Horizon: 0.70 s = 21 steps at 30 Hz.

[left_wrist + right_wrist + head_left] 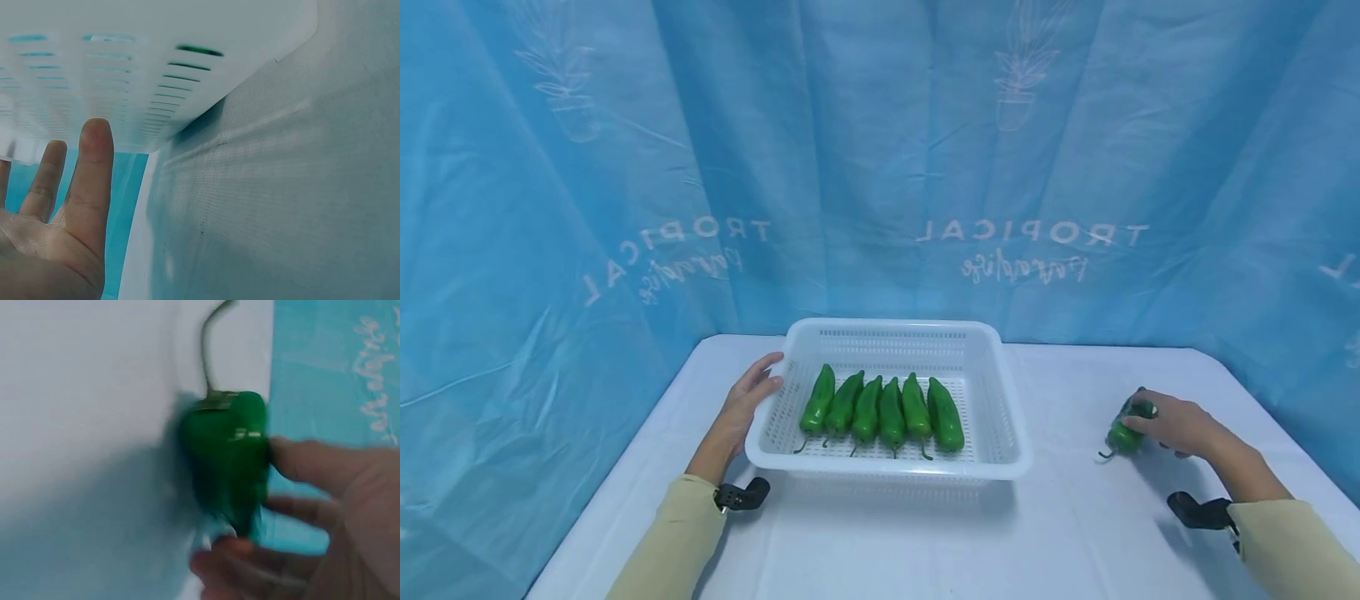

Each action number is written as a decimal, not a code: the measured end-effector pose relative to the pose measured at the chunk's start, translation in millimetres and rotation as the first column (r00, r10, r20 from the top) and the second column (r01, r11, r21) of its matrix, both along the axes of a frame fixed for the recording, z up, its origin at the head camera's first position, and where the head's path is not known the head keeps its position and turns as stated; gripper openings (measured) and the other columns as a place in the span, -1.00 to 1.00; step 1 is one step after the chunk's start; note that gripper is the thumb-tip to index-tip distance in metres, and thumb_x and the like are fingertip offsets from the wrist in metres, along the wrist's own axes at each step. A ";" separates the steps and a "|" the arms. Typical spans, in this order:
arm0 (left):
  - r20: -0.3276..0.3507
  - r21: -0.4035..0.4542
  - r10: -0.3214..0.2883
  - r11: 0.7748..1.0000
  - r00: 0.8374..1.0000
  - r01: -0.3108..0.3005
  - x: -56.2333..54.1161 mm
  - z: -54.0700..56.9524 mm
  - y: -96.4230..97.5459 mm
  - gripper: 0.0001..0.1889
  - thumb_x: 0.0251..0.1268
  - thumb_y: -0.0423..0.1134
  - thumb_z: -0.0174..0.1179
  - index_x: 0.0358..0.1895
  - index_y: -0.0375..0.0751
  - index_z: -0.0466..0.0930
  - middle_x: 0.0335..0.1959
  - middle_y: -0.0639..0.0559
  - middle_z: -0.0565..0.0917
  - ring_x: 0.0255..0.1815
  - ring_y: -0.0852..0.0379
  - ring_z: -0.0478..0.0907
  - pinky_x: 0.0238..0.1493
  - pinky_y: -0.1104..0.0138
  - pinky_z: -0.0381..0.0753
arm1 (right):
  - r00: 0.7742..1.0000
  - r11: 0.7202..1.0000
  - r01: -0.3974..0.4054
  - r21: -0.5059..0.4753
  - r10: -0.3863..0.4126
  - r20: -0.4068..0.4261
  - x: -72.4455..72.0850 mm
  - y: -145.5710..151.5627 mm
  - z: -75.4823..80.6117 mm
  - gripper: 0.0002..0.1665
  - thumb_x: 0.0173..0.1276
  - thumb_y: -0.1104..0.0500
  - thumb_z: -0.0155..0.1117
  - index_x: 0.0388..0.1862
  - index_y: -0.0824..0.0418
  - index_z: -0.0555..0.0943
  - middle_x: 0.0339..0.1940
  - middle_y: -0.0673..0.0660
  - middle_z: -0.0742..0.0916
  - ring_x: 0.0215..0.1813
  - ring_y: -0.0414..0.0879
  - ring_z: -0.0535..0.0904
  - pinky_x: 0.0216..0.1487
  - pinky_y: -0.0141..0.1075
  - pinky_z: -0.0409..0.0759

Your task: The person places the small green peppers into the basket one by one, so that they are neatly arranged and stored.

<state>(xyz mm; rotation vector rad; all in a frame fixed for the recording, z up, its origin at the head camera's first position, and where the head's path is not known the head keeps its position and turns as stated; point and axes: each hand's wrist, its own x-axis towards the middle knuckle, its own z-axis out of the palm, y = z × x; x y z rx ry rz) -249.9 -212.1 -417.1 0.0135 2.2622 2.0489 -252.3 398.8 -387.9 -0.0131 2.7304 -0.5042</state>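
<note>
A white plastic basket (pixel 925 471) with slotted walls stands at the middle of the table, several green peppers (pixel 891 415) lying side by side on its floor with their stems toward me. At its left rim is my left hand (pixel 749 404), the fingertips right at the edge; in the left wrist view its fingers (pixel 94 181) are fairly straight beside the slotted wall. Far to the right, my right hand (pixel 1176 423) grips another green pepper (pixel 1126 437), thumb on one side and fingers curled round its narrower end. That pepper's curved stem (pixel 206 353) points away from the hand.
White cloth covers the table (pixel 880 542). Behind and along both sides hangs a blue printed curtain (pixel 865 167). Black wrist devices (pixel 741 495) are strapped on both forearms, over beige sleeves (pixel 681 533).
</note>
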 end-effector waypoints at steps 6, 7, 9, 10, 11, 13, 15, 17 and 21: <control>-0.002 -0.008 -0.001 1.000 1.000 0.001 -1.3 -1.0 0.6 -0.38 0.50 -0.01 -0.01 0.55 0.17 0.07 0.59 -0.07 0.18 0.49 -0.29 0.31 0.33 -0.07 0.53 | 0.991 0.988 -0.065 -0.139 0.080 0.105 -9.7 5.3 -0.4 -0.31 0.41 0.17 0.13 0.40 0.45 0.17 0.15 0.71 0.41 -0.04 0.30 0.59 -0.19 0.11 0.72; -0.002 -0.011 0.001 1.000 1.000 -0.001 -1.5 -0.9 0.4 -0.38 0.49 0.00 -0.01 0.55 0.18 0.07 0.59 -0.07 0.18 0.49 -0.29 0.31 0.33 -0.07 0.53 | 0.990 0.987 -0.075 -0.142 0.091 0.104 -10.5 5.4 0.3 -0.32 0.41 0.16 0.13 0.40 0.43 0.18 0.15 0.70 0.41 -0.03 0.31 0.57 -0.19 0.11 0.72; -0.004 -0.014 0.001 1.000 1.000 -0.001 -2.0 -0.9 -0.1 -0.38 0.49 0.00 -0.01 0.55 0.18 0.07 0.58 -0.07 0.18 0.49 -0.29 0.32 0.32 -0.06 0.54 | 0.990 0.987 -0.084 -0.140 0.099 0.099 -11.7 5.2 0.8 -0.33 0.42 0.13 0.16 0.38 0.41 0.22 0.14 0.69 0.43 -0.02 0.31 0.56 -0.18 0.11 0.72; -0.004 -0.016 0.002 1.000 1.000 -0.002 -2.2 -1.0 -0.3 -0.38 0.49 0.01 -0.01 0.55 0.18 0.07 0.59 -0.07 0.18 0.48 -0.29 0.32 0.31 -0.05 0.55 | 0.990 0.987 -0.083 -0.139 0.097 0.098 -12.1 5.1 0.8 -0.34 0.42 0.12 0.18 0.37 0.40 0.23 0.14 0.67 0.44 -0.02 0.30 0.56 -0.18 0.10 0.72; -0.005 -0.018 0.000 1.000 1.000 0.000 -2.4 -1.1 -0.5 -0.38 0.49 0.01 -0.01 0.55 0.18 0.06 0.59 -0.08 0.17 0.48 -0.30 0.32 0.31 -0.05 0.55 | 0.990 0.986 -0.086 -0.140 0.100 0.096 -12.4 5.0 0.9 -0.34 0.42 0.11 0.19 0.36 0.40 0.25 0.14 0.67 0.44 -0.01 0.29 0.55 -0.18 0.09 0.72; -0.005 -0.017 -0.002 1.000 1.000 0.002 -2.4 -1.5 -0.6 -0.38 0.50 0.01 -0.01 0.56 0.17 0.06 0.59 -0.09 0.17 0.48 -0.31 0.32 0.29 -0.05 0.57 | 0.989 0.985 -0.091 -0.146 0.106 0.099 -13.1 4.7 0.8 -0.36 0.41 0.12 0.22 0.34 0.40 0.30 0.13 0.66 0.44 -0.01 0.29 0.55 -0.19 0.08 0.72; -0.003 -0.015 -0.003 1.000 1.000 0.003 -2.1 -2.2 -0.4 -0.37 0.50 0.00 0.00 0.56 0.17 0.06 0.58 -0.10 0.17 0.48 -0.31 0.32 0.28 -0.05 0.58 | 0.988 0.984 -0.089 -0.155 0.106 0.111 -13.2 4.0 0.1 -0.37 0.39 0.14 0.24 0.33 0.39 0.33 0.15 0.67 0.42 0.01 0.30 0.54 -0.18 0.08 0.72; -0.002 -0.013 -0.005 1.000 1.000 0.005 -2.2 -2.2 -0.3 -0.37 0.50 0.00 0.00 0.56 0.17 0.05 0.59 -0.11 0.17 0.48 -0.32 0.32 0.27 -0.06 0.58 | 0.987 0.982 -0.093 -0.162 0.113 0.114 -13.1 3.0 0.6 -0.39 0.39 0.15 0.25 0.33 0.38 0.35 0.17 0.68 0.40 0.03 0.31 0.53 -0.19 0.08 0.72; -0.003 -0.004 -0.006 1.000 1.000 0.006 -2.7 -2.4 -0.2 -0.37 0.49 0.00 0.01 0.56 0.17 0.06 0.58 -0.11 0.17 0.47 -0.32 0.32 0.26 -0.07 0.59 | 0.991 0.975 -0.107 -0.197 0.120 0.060 -10.7 -0.7 6.4 -0.40 0.39 0.15 0.25 0.32 0.37 0.37 0.21 0.68 0.38 0.03 0.30 0.56 -0.22 0.01 0.72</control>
